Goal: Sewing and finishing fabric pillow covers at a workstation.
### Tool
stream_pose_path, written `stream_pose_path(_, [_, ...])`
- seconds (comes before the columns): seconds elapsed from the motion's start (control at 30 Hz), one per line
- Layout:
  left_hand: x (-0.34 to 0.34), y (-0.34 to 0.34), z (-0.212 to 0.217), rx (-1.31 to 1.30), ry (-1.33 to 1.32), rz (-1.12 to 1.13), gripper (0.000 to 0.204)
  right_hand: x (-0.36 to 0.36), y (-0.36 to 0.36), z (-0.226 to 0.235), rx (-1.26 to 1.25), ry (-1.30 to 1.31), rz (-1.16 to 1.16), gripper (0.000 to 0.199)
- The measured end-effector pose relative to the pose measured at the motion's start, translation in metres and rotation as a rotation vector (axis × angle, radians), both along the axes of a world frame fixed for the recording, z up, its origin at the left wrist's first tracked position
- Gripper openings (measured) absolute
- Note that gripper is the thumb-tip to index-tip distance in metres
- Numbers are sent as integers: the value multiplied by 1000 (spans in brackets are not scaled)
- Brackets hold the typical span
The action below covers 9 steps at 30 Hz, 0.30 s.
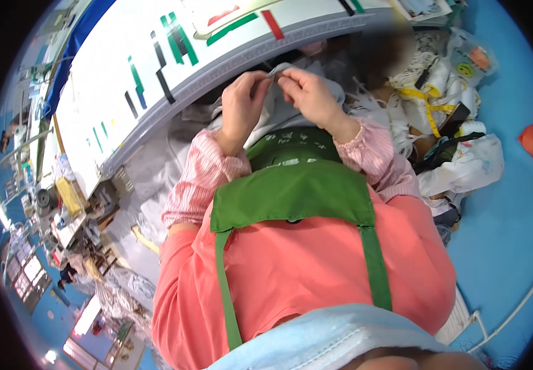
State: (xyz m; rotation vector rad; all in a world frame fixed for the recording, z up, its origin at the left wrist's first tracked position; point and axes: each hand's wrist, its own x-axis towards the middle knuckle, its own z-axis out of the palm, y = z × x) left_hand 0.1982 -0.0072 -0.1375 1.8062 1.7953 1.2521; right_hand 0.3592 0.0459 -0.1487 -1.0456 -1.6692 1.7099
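- Just beyond both the left hand [241, 102] and the right hand [306, 92], the grey edge of the white surface [118, 68] blocked the way forward.
- Beneath the hands, bunched grey fabric [272, 117] filled the lap.
- To the right of the right hand, a heap of white cloth pieces and bags [445, 98] crowded the space.
- Beyond that heap, the blue floor [507, 209] lay open.
- Left of the left hand, pale fabric [155, 172] hung below the surface edge.
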Motion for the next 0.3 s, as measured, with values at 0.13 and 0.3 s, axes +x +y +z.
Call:
stream_pose_path(0.13, [-24, 11, 8, 143, 252, 28, 5, 19, -1, 13, -161, 5, 97, 19])
stream_pose_path(0.3, [-49, 37, 43, 50, 170, 32, 8, 65, 102, -2, -187, 193, -224, 25])
